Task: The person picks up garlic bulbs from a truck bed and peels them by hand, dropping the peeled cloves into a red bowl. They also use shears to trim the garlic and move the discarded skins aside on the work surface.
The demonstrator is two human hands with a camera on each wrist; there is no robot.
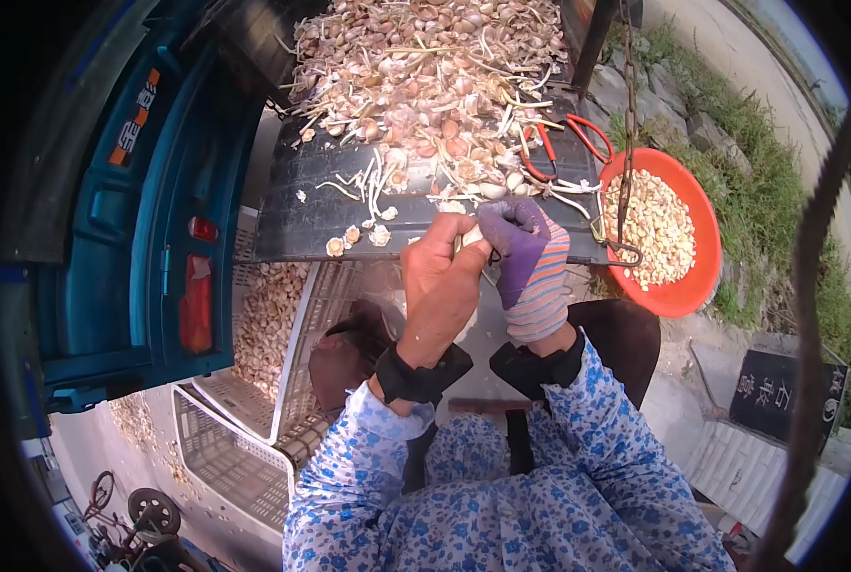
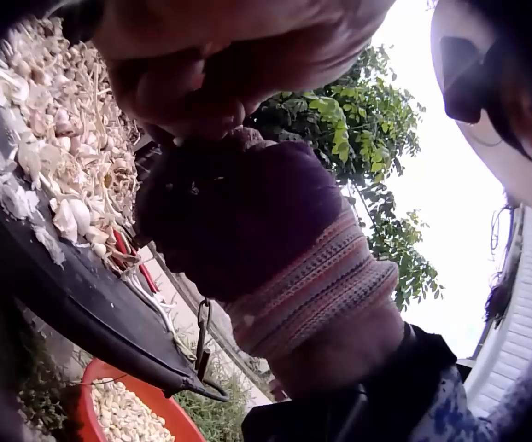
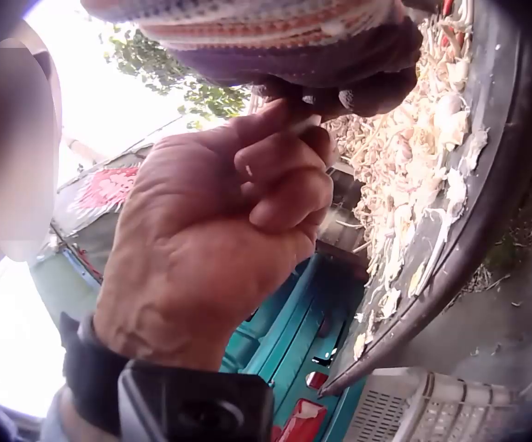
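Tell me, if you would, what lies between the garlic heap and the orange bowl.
Between the garlic heap and the orange bowl, the head view shows a red-handled tool and some pale stalks on the dark tray.

The garlic heap [image 1: 435, 67] lies on the bench [image 1: 283, 214], stalks [image 1: 373, 181] before it, tool handles [image 1: 547, 155] at its right; right of the bench is a basin [image 1: 709, 224] with cloves [image 1: 659, 234] in it; left is a truck [image 1: 111, 219], and between truck and bench, lower down, a crate [image 1: 299, 367] with bulbs [image 1: 268, 324] in it, another crate [image 1: 244, 467] nearer
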